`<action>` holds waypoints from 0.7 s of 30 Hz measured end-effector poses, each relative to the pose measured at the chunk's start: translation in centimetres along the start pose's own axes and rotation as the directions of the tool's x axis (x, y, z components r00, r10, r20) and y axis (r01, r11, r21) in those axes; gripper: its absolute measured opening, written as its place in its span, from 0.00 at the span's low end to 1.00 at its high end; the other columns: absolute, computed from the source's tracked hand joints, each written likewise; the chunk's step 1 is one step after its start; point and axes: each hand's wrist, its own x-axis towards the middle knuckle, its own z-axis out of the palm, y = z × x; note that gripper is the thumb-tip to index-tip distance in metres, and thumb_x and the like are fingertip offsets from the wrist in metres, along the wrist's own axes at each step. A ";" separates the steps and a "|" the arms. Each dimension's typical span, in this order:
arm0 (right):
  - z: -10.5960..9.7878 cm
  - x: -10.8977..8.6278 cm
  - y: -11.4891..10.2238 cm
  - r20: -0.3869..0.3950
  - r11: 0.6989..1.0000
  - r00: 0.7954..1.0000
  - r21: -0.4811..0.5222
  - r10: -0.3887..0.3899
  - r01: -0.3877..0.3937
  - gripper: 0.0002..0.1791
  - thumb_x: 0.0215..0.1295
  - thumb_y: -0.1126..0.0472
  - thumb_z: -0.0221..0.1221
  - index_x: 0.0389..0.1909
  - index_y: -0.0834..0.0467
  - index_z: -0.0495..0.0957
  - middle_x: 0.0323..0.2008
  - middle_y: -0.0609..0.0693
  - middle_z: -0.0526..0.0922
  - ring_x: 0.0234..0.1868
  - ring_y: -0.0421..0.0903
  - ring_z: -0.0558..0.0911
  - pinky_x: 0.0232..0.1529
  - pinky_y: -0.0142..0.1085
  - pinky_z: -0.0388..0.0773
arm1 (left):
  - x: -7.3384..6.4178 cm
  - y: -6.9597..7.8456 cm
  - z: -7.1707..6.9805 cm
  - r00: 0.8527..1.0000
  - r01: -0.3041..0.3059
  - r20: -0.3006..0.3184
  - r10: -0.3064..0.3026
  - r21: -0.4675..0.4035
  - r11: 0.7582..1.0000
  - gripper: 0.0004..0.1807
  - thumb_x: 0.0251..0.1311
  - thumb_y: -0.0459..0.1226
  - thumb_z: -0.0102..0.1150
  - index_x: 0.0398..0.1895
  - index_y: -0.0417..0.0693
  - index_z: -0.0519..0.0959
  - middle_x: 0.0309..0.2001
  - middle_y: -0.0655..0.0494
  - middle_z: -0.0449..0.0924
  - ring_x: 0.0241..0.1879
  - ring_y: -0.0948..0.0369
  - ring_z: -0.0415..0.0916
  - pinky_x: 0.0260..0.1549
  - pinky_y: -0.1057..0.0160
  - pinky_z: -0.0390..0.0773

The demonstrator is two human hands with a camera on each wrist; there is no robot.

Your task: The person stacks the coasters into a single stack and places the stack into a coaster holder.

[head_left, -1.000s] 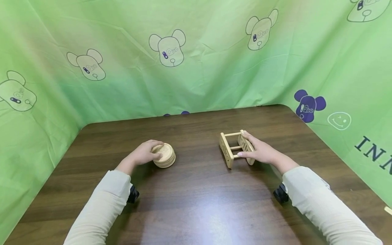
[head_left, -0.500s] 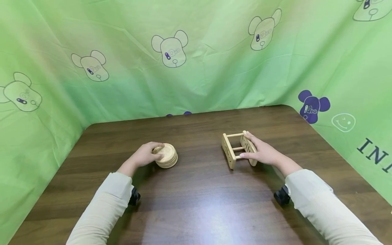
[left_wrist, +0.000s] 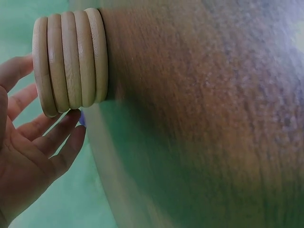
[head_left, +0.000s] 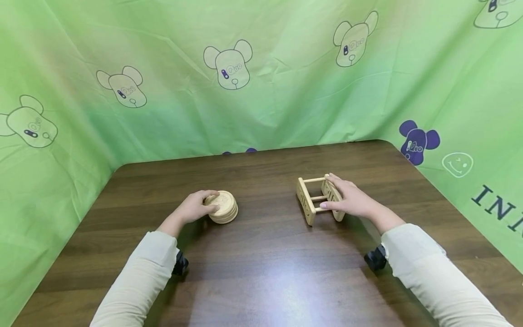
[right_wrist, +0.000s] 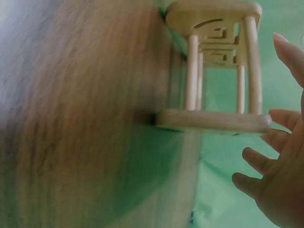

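Observation:
On the left of the table stands a stack of several round wooden coasters (head_left: 223, 208). My left hand (head_left: 194, 207) rests on its near-left side, thumb and fingertips at the top coaster and the rim, the fingers only loosely bent. In the left wrist view the fingers (left_wrist: 52, 137) lie along the edge of the coasters (left_wrist: 71, 59). To the right stands a wooden coaster rack (head_left: 305, 202) with two cut-out side panels joined by rods. My right hand (head_left: 352, 198) touches its right panel with fingers spread. In the right wrist view the fingertips (right_wrist: 280, 118) are at the panel (right_wrist: 213, 120).
Brown wooden table (head_left: 261, 254) lies between and in front of both hands. Green printed cloth (head_left: 278, 104) hangs behind the far edge and along both sides. A black wrist camera (head_left: 376, 258) hangs under the right wrist, another black one (head_left: 180, 262) under the left.
The head view has shifted slightly, so everything sits a little further right. Both hands stay at the coasters and the rack, which have not visibly moved on the table.

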 end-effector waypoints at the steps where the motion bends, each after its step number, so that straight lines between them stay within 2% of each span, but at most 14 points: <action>1: 0.0 0.0 -0.2 -0.004 1.000 1.000 0.003 -0.001 0.001 0.47 0.49 0.48 0.60 0.62 0.69 0.49 0.61 0.68 0.47 0.58 0.68 0.48 0.53 0.58 0.44 | 0.0 0.0 0.0 1.000 0.000 0.001 0.000 0.000 1.000 0.23 0.50 0.39 0.57 0.51 0.41 0.71 0.49 0.41 0.70 0.51 0.49 0.64 0.48 0.53 0.63; 8: 0.2 0.2 -1.7 -0.045 0.999 0.999 0.040 -0.010 0.012 0.45 0.50 0.46 0.59 0.63 0.64 0.51 0.62 0.65 0.48 0.60 0.64 0.47 0.53 0.59 0.46 | 0.0 0.1 0.1 0.999 0.034 0.000 -0.034 -0.007 0.999 0.24 0.51 0.42 0.57 0.51 0.42 0.71 0.51 0.41 0.69 0.52 0.48 0.63 0.48 0.52 0.62; 14: 0.7 0.4 -4.2 -0.096 0.996 0.995 0.079 -0.023 0.031 0.39 0.55 0.48 0.55 0.62 0.63 0.52 0.62 0.62 0.51 0.61 0.61 0.50 0.55 0.55 0.48 | 0.0 0.2 0.3 0.994 0.113 0.021 -0.112 -0.049 0.992 0.25 0.50 0.43 0.58 0.53 0.45 0.70 0.51 0.40 0.68 0.52 0.49 0.63 0.48 0.52 0.62; 17: 1.2 0.5 -5.6 -0.103 0.986 0.994 0.161 -0.024 0.041 0.39 0.56 0.49 0.55 0.63 0.62 0.51 0.62 0.61 0.52 0.55 0.58 0.64 0.52 0.50 0.59 | 0.0 0.3 0.4 0.988 0.156 0.036 -0.153 -0.094 0.983 0.26 0.50 0.43 0.58 0.54 0.46 0.69 0.52 0.38 0.67 0.52 0.48 0.62 0.49 0.51 0.61; 21: 1.9 0.8 -7.2 -0.113 0.958 0.992 0.276 -0.051 0.081 0.39 0.55 0.51 0.56 0.64 0.61 0.49 0.61 0.61 0.54 0.52 0.57 0.68 0.43 0.45 0.70 | -0.1 0.3 0.4 0.982 0.187 0.048 -0.182 -0.133 0.973 0.27 0.51 0.43 0.58 0.56 0.48 0.67 0.55 0.39 0.63 0.54 0.47 0.59 0.50 0.50 0.59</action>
